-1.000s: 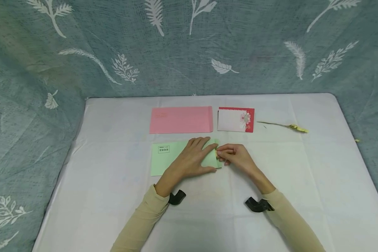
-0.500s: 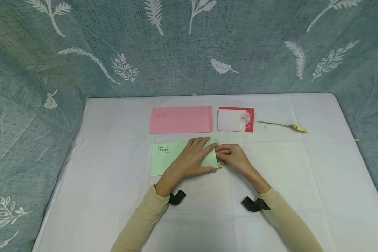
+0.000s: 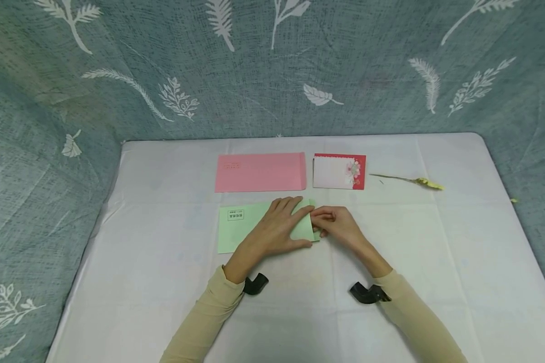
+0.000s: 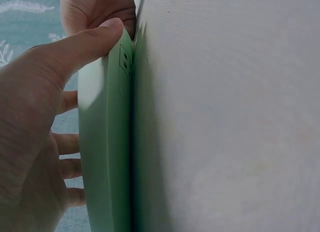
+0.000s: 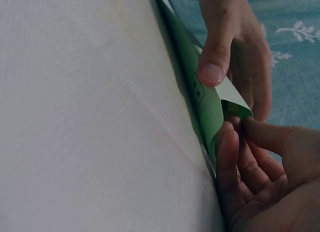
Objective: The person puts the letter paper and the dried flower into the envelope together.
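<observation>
The green envelope (image 3: 236, 234) is held against the white-covered table (image 3: 163, 282) by the spread, straightened fingers of the left hand (image 3: 278, 229). Bent fingers of the right hand (image 3: 339, 225) are tucked into its open end; whether anything is pinched there cannot be told. Beyond it, a pink envelope (image 3: 260, 174) is laid.

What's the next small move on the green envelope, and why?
Probably have the right hand ease its fingertips slightly deeper: they are at the green envelope's gaping end, while the left hand rests on top, which should steady it. What the fingertips hold is unclear.
</observation>
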A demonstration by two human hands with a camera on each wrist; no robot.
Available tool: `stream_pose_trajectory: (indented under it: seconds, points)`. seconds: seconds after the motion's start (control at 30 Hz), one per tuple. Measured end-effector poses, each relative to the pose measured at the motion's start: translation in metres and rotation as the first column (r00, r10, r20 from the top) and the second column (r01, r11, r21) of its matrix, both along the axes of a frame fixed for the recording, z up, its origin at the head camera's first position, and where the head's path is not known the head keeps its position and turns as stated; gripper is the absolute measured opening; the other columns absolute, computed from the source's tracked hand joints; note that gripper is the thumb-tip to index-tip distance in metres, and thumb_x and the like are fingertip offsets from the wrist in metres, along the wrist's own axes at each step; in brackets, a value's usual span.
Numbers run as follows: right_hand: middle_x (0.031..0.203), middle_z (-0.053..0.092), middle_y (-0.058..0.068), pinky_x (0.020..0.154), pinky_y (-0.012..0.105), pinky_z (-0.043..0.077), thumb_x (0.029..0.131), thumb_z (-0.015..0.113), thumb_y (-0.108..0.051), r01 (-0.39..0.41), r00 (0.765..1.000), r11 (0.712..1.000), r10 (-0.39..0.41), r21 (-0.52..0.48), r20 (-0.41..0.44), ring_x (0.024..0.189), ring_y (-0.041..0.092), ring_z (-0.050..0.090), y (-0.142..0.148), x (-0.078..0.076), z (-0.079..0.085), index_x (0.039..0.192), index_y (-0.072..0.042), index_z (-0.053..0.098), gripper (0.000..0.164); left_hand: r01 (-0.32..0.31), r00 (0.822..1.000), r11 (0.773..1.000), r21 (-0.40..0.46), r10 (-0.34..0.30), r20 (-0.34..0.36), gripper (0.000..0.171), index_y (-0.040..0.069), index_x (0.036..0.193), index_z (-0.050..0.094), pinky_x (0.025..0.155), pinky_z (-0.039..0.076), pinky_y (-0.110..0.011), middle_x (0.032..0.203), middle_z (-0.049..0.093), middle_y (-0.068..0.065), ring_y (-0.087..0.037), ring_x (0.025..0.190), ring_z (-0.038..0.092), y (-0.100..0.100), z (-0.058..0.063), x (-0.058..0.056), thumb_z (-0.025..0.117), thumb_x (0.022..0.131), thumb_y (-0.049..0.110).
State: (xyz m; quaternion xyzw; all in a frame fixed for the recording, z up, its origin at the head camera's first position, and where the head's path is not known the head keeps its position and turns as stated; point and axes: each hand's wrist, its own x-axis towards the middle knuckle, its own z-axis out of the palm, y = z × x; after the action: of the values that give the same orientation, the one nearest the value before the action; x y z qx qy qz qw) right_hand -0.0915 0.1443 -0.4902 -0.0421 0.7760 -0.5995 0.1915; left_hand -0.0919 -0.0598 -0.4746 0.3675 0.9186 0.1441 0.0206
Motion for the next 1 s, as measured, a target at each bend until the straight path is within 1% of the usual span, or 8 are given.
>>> stream_pose_trajectory:
  seconds: [0.13, 0.27, 0.43, 0.7, 0.83, 1.0]
  points:
    - [0.08, 0.07, 0.014, 0.058, 0.024, 0.054, 0.095, 0.064, -0.01, 0.005, 1.0, 0.999, -0.005, -0.033, -0.009, 0.063, 0.009, 0.062, 0.004, 0.0, -0.001, 0.111, 0.011, 0.066, 0.026, -0.006, 1.0, 1.0, -0.014, 0.007, 0.015, 0.08, 0.018, 0.144, 0.046, 0.113, 0.027, -0.047, 0.147, 0.041, -0.016, -0.031, 0.134, 0.037, 0.001, 0.0, 0.0, 0.072, 0.08, 0.059]
    - [0.086, 0.072, 0.016, 0.058, 0.023, 0.054, 0.095, 0.064, -0.01, 0.02, 1.0, 0.999, -0.02, -0.034, -0.021, 0.065, 0.01, 0.063, 0.008, -0.001, 0.0, 0.109, 0.01, 0.067, 0.025, -0.014, 0.999, 0.999, -0.039, 0.016, 0.031, 0.081, 0.019, 0.145, 0.046, 0.114, 0.025, -0.048, 0.149, 0.039, -0.016, -0.031, 0.135, 0.035, 0.002, -0.001, 0.0, 0.071, 0.08, 0.061]
    - [0.094, 0.072, 0.02, 0.057, 0.022, 0.054, 0.096, 0.062, -0.008, 0.037, 0.998, 0.999, -0.038, -0.017, -0.053, 0.066, 0.011, 0.063, 0.013, -0.003, 0.001, 0.108, 0.01, 0.068, 0.022, -0.021, 0.998, 0.998, -0.06, 0.025, 0.055, 0.081, 0.019, 0.145, 0.046, 0.116, 0.022, -0.049, 0.151, 0.036, -0.016, -0.032, 0.138, 0.033, 0.004, -0.002, 0.001, 0.07, 0.08, 0.061]
    - [0.094, 0.072, 0.017, 0.059, 0.023, 0.055, 0.097, 0.061, -0.01, 0.014, 0.995, 0.998, -0.008, 0.054, -0.103, 0.07, 0.013, 0.064, 0.019, -0.009, 0.002, 0.109, 0.006, 0.068, 0.021, -0.029, 0.996, 0.998, -0.063, 0.034, 0.079, 0.08, 0.018, 0.145, 0.047, 0.117, 0.019, -0.051, 0.152, 0.034, -0.018, -0.035, 0.14, 0.031, 0.004, -0.002, 0.003, 0.071, 0.081, 0.059]
    - [0.095, 0.072, 0.017, 0.06, 0.025, 0.056, 0.098, 0.059, -0.011, 0.022, 0.996, 0.998, -0.017, 0.061, -0.093, 0.072, 0.013, 0.065, 0.024, -0.011, 0.003, 0.11, 0.005, 0.068, 0.022, -0.026, 0.995, 0.998, -0.064, 0.032, 0.091, 0.081, 0.018, 0.146, 0.046, 0.118, 0.017, -0.051, 0.153, 0.032, -0.018, -0.035, 0.141, 0.03, 0.005, -0.002, 0.002, 0.07, 0.081, 0.06]
    - [0.097, 0.072, 0.018, 0.061, 0.026, 0.056, 0.099, 0.058, -0.011, 0.005, 0.997, 0.998, 0.0, 0.056, -0.083, 0.072, 0.012, 0.066, 0.026, -0.012, 0.003, 0.112, 0.006, 0.067, 0.024, -0.019, 0.994, 0.997, -0.072, 0.027, 0.108, 0.084, 0.018, 0.148, 0.043, 0.118, 0.018, -0.051, 0.154, 0.031, -0.018, -0.035, 0.142, 0.028, 0.004, -0.001, 0.001, 0.069, 0.081, 0.061]
